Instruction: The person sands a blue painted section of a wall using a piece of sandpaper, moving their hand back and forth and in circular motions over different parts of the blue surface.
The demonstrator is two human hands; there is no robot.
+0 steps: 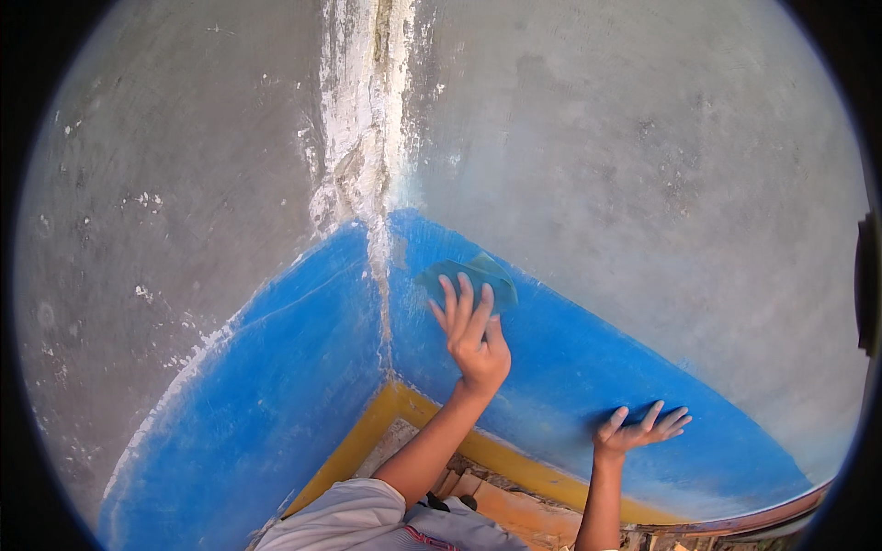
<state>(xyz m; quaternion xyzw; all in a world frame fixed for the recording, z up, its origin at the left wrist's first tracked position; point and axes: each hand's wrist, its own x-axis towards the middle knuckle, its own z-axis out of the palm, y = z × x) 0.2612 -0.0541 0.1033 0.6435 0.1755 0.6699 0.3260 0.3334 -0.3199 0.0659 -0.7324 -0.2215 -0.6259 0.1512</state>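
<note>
My left hand (473, 335) presses a thin, creased blue-green sheet of sandpaper (497, 274) flat against the blue band (542, 344) of the right-hand wall, just below the band's upper edge. Its fingers lie over the sheet, hiding the sheet's lower part. Farther right and lower, my right hand (638, 432) rests against the same blue band with its fingers spread and nothing in it. Pale dusty smears show on the blue paint around both hands.
Two grey walls meet at a rough corner seam (367, 165) with white, chipped plaster. A blue band (276, 367) crosses the left wall too. Below runs a yellow strip (528, 468). Orange-brown pieces (514, 510) lie beneath, between my arms. A dark object (866, 285) stands at the right edge.
</note>
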